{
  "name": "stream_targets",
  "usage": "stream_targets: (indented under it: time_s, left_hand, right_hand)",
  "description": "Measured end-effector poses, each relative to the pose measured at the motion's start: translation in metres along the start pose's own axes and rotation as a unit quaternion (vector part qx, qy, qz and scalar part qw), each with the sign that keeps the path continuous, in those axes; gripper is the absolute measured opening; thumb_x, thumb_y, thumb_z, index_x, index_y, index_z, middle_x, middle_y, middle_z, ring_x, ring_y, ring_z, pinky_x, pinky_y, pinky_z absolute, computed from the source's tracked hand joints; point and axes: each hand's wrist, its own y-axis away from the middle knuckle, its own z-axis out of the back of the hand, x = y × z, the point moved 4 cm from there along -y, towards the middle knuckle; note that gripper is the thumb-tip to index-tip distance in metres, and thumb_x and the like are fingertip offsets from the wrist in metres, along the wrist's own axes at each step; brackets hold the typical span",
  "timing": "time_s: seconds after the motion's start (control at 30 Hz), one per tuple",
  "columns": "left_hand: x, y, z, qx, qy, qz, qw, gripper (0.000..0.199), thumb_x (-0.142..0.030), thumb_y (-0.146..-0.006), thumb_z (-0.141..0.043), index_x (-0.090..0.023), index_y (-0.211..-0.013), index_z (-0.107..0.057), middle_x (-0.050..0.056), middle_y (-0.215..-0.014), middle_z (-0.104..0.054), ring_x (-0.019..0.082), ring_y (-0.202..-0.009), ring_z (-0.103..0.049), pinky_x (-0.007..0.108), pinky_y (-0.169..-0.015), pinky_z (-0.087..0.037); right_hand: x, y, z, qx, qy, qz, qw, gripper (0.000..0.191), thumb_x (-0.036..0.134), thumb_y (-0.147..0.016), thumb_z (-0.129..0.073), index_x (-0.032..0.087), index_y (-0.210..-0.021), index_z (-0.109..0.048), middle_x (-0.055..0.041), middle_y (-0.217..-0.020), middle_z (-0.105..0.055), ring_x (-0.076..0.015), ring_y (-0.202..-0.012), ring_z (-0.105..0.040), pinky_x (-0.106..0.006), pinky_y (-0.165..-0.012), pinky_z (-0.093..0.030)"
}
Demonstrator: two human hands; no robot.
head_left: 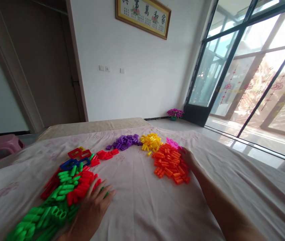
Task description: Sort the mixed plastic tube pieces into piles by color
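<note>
My left hand (95,202) lies with its fingers apart at the edge of the red plastic pieces (82,185), touching them. A bit of green shows beside its fingertips. Left of it spread green tube-shaped pieces (65,190), some joined in rows. My right hand (188,159) reaches to the far right side of the orange pieces (171,162), close to the pink pieces (172,143). Its fingers are small and partly hidden, so I cannot make out whether they grip anything.
Yellow pieces (151,142) and purple pieces (126,142) lie farther back on the pale cloth (134,201). Red and blue frame-like pieces (69,164) sit at left. A pink stool (3,147) stands beyond the left edge, and a potted flower (174,113) by the wall.
</note>
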Motion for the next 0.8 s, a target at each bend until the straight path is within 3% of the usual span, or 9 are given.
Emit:
stream_targets:
  time_s: [0.1,0.2,0.33,0.47,0.63,0.73,0.8]
  left_hand:
    - [-0.005,-0.003,0.005,-0.009,0.002,-0.008,1.000,0.038,-0.007,-0.080,-0.056,-0.030,-0.106,-0.072,0.001,-0.111,-0.075,0.027,-0.114,-0.062,0.052,-0.109,-0.032]
    - [-0.021,-0.008,0.017,-0.025,0.021,-0.056,0.998,0.033,-0.015,-0.084,-0.058,-0.030,-0.112,-0.069,0.003,-0.120,-0.072,0.025,-0.117,-0.060,0.050,-0.110,-0.032]
    - [-0.059,-0.019,0.034,0.012,0.080,-0.161,0.984,0.035,-0.027,-0.088,-0.058,-0.028,-0.123,-0.062,0.004,-0.134,-0.064,0.023,-0.129,-0.051,0.044,-0.112,-0.034]
    - [-0.097,-0.029,0.033,0.046,0.125,-0.250,0.959,0.038,-0.041,-0.092,-0.051,-0.025,-0.125,-0.059,0.007,-0.142,-0.057,0.024,-0.136,-0.043,0.043,-0.113,-0.033]
    - [-0.101,-0.038,0.018,0.022,0.085,-0.209,0.974,0.034,-0.040,-0.095,-0.045,-0.026,-0.123,-0.060,0.008,-0.143,-0.054,0.023,-0.134,-0.046,0.041,-0.117,-0.025]
    - [-0.088,-0.036,0.014,0.020,0.031,-0.168,0.985,0.033,-0.034,-0.097,-0.043,-0.027,-0.124,-0.060,0.007,-0.135,-0.059,0.023,-0.129,-0.050,0.049,-0.119,-0.015]
    - [-0.076,-0.034,0.014,0.029,0.001,-0.144,0.989,0.032,-0.029,-0.096,-0.044,-0.026,-0.122,-0.062,0.007,-0.128,-0.064,0.025,-0.125,-0.052,0.054,-0.119,-0.009]
  right_hand:
    - [0.020,0.018,-0.010,0.024,-0.126,-0.019,0.992,0.051,0.063,-0.076,-0.060,0.014,-0.085,-0.067,-0.0023,-0.060,-0.061,-0.0173,-0.058,-0.055,-0.026,-0.053,-0.043]
    - [0.041,0.038,-0.027,0.035,-0.205,-0.036,0.977,0.060,0.072,-0.069,-0.060,0.015,-0.086,-0.065,0.0001,-0.060,-0.058,-0.0165,-0.058,-0.055,-0.026,-0.051,-0.044]
    - [0.079,0.067,-0.063,0.047,-0.233,-0.009,0.971,0.062,0.076,-0.073,-0.051,0.016,-0.086,-0.061,-0.0008,-0.067,-0.059,-0.0165,-0.066,-0.054,-0.025,-0.056,-0.046]
    - [0.124,0.102,-0.109,0.075,-0.261,0.025,0.962,0.057,0.072,-0.080,-0.044,0.017,-0.087,-0.058,-0.0027,-0.077,-0.060,-0.0165,-0.072,-0.052,-0.027,-0.064,-0.047]
    - [0.194,0.142,-0.162,0.212,-0.363,0.043,0.906,0.048,0.066,-0.077,-0.055,0.018,-0.080,-0.056,0.0006,-0.069,-0.053,-0.0130,-0.064,-0.043,-0.025,-0.058,-0.039]
    - [0.234,0.157,-0.177,0.317,-0.416,0.072,0.849,0.045,0.062,-0.077,-0.061,0.017,-0.078,-0.057,0.0016,-0.066,-0.050,-0.0111,-0.061,-0.040,-0.024,-0.056,-0.034]
    - [0.253,0.161,-0.180,0.355,-0.438,0.084,0.822,0.042,0.059,-0.079,-0.061,0.017,-0.078,-0.058,0.0015,-0.065,-0.050,-0.0103,-0.060,-0.039,-0.024,-0.056,-0.033]
